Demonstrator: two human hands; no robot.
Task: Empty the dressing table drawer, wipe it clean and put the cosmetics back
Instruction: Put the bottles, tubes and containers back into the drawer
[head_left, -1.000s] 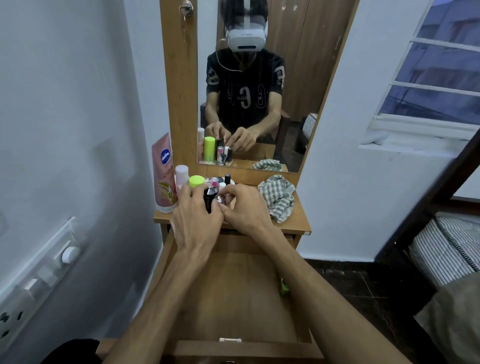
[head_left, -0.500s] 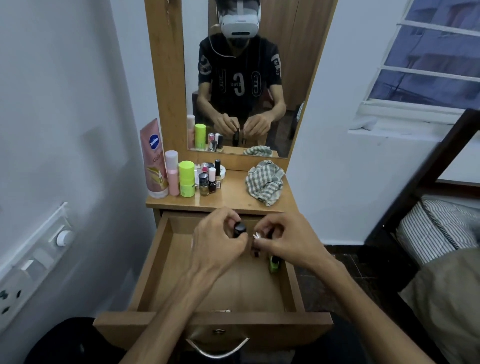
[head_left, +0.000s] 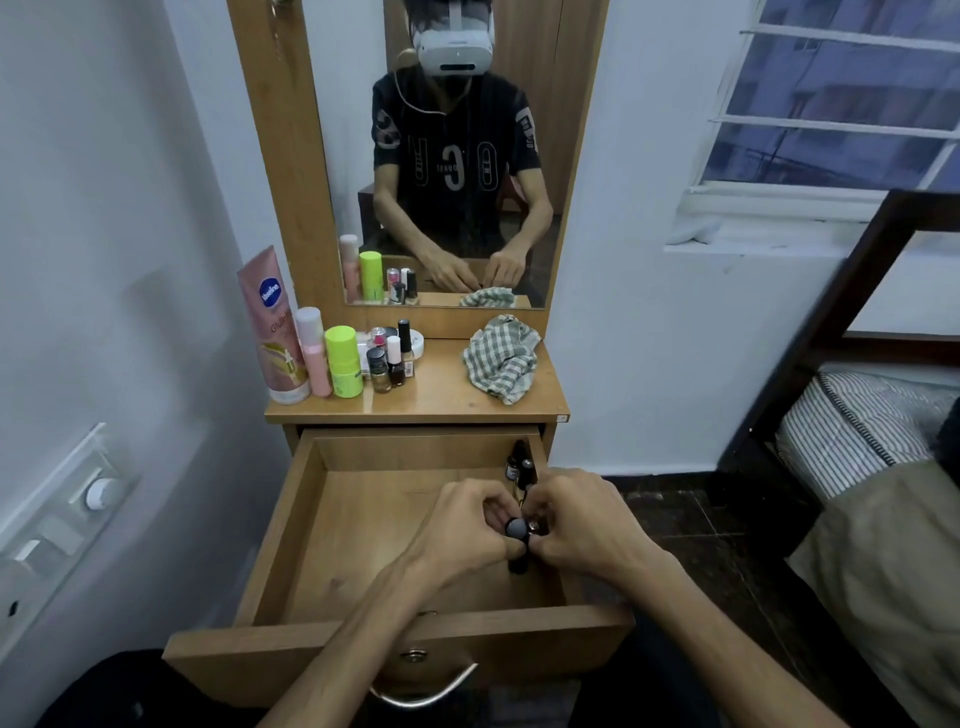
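Starting far left on the bench (head_left: 467, 400): a pink tube (head_left: 272, 327), a pink bottle (head_left: 313, 351), a green bottle (head_left: 344, 361) and a bunch of little polish bottles (head_left: 390, 361) are waiting to go back. The checked cloth (head_left: 501, 358) sits crumpled just right of them.

Down in the open drawer (head_left: 363, 519), most of the floor is bare, with a couple of dark vials (head_left: 519, 465) already standing in the back right corner.

The left hand (head_left: 457, 535) has its grip pinched on a small black-capped bottle (head_left: 517, 530) near the right wall, and the right hand (head_left: 576, 525) is curled on something small beside it; can't tell exactly what.

Tip for this bit, I reckon: lower each bottle straight down, tuck it snug against the right wall behind its neighbours, and let go only once it stands steady. Easy to domino those vials.
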